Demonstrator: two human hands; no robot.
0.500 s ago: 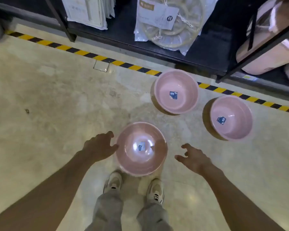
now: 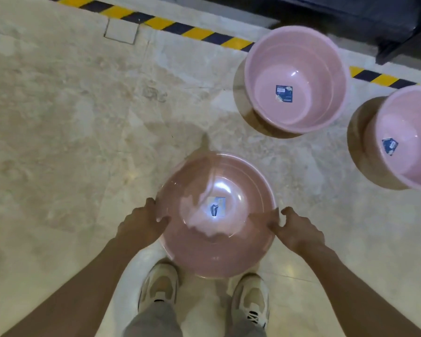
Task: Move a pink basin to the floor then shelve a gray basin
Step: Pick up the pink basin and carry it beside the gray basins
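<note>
A pink basin (image 2: 204,254) with a blue label at its bottom sits on the pale stone floor just ahead of my shoes. My left hand (image 2: 142,223) is curled over its left rim. My right hand (image 2: 298,231) pinches the right rim between thumb and fingers. Two more pink basins stand on the floor farther off, one at the upper right (image 2: 294,57) and one at the right edge (image 2: 413,122). No gray basin is in view.
A yellow-and-black striped tape (image 2: 156,20) runs across the floor at the top. The dark base of a shelf unit (image 2: 350,15) lies beyond it at the top right. My shoes (image 2: 158,285) stand directly below the near basin.
Both hands have closed in from beside the near pink basin and now hold its rim. The view has tipped down, so the shelf contents are out of sight.
</note>
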